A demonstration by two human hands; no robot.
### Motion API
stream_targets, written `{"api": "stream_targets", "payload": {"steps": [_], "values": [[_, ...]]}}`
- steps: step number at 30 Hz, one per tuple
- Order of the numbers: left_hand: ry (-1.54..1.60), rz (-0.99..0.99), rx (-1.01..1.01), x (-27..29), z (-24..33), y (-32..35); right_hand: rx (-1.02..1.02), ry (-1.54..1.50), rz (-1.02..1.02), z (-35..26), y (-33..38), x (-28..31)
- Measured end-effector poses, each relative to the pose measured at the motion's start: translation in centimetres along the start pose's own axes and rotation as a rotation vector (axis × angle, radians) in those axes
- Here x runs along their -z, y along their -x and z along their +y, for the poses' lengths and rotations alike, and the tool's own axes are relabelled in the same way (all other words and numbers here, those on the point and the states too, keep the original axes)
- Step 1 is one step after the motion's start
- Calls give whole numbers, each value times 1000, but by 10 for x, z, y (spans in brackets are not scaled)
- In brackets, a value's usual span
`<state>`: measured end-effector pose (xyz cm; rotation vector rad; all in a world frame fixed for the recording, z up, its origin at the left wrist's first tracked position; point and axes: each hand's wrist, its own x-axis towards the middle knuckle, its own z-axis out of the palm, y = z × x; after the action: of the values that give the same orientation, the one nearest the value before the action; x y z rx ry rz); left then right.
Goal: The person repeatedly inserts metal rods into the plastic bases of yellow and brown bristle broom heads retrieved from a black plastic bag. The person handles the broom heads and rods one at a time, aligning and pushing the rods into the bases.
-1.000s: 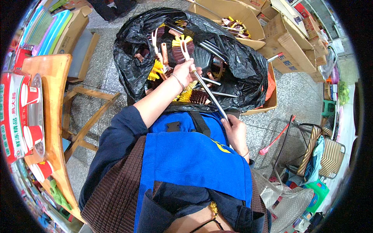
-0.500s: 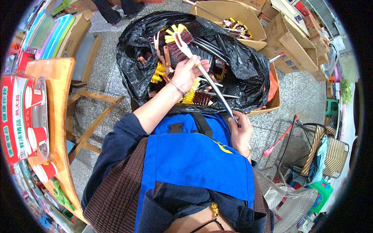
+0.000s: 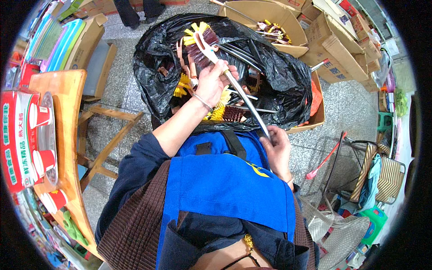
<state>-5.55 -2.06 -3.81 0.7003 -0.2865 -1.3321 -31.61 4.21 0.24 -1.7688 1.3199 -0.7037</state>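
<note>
My left hand (image 3: 213,81) grips the upper part of a long grey metal handle (image 3: 246,102) just below a broom head (image 3: 201,41) with yellow and maroon bristles. My right hand (image 3: 277,150) closes around the lower end of the same handle, near my blue apron (image 3: 225,189). The broom slants over a large black plastic bag (image 3: 288,76) that lies open in front of me. Inside the bag lie several more broom heads (image 3: 225,110) with yellow and maroon bristles and several loose metal handles (image 3: 243,50).
A wooden table (image 3: 67,130) with red paper cups (image 3: 42,162) stands at my left, a wooden stool (image 3: 110,130) beside it. Cardboard boxes (image 3: 335,49) sit behind the bag, one holding more brushes (image 3: 270,28). A red stick (image 3: 325,157) and a woven bag (image 3: 382,173) lie at right.
My left hand has lifted the broom head higher and farther over the bag, and the handle now slants more steeply. My right hand stays on its lower end.
</note>
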Motion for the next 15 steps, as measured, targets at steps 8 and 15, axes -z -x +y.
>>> {"api": "stream_targets", "payload": {"steps": [8, 15], "values": [[-53, -21, 11, -1, -4, 7, -343, -433, -104, 5, -2, 5], [-70, -60, 76, 5, 3, 4, -488, -532, -367, -3, -6, 14]]}}
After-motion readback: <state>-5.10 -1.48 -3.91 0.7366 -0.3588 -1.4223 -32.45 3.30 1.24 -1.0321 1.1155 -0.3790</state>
